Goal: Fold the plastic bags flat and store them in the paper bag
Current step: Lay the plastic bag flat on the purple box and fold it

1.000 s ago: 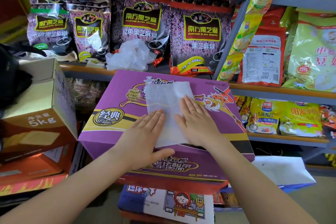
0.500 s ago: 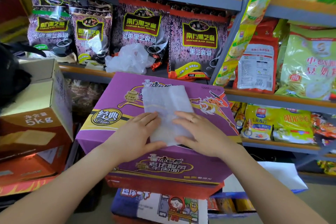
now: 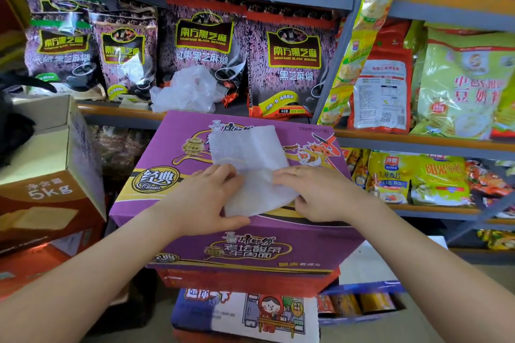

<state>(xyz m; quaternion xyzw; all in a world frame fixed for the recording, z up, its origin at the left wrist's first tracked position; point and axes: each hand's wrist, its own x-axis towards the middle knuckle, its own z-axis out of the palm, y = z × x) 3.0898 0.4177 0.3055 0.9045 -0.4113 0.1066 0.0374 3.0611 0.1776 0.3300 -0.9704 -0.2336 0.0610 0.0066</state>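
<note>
A flattened translucent white plastic bag [image 3: 250, 156] lies on top of a purple noodle carton [image 3: 156, 198]. My left hand [image 3: 203, 198] pinches the bag's near left edge. My right hand [image 3: 317, 195] grips the near right edge and lifts that near end off the carton. A crumpled clear plastic bag [image 3: 189, 89] sits on the shelf behind the carton. The white paper bag [image 3: 365, 264] with a blue rim stands low on the right, partly hidden by the carton.
Shelves of purple sesame packs [image 3: 289, 64] and green and yellow food packs [image 3: 462, 83] stand behind and to the right. An open brown 5 kg carton [image 3: 50, 175] is at the left. More boxes [image 3: 245, 315] are stacked under the purple carton.
Both hands slid from pressing flat on the bag back toward its near end, took hold of its near edge and raised it. The view shifted slightly left.
</note>
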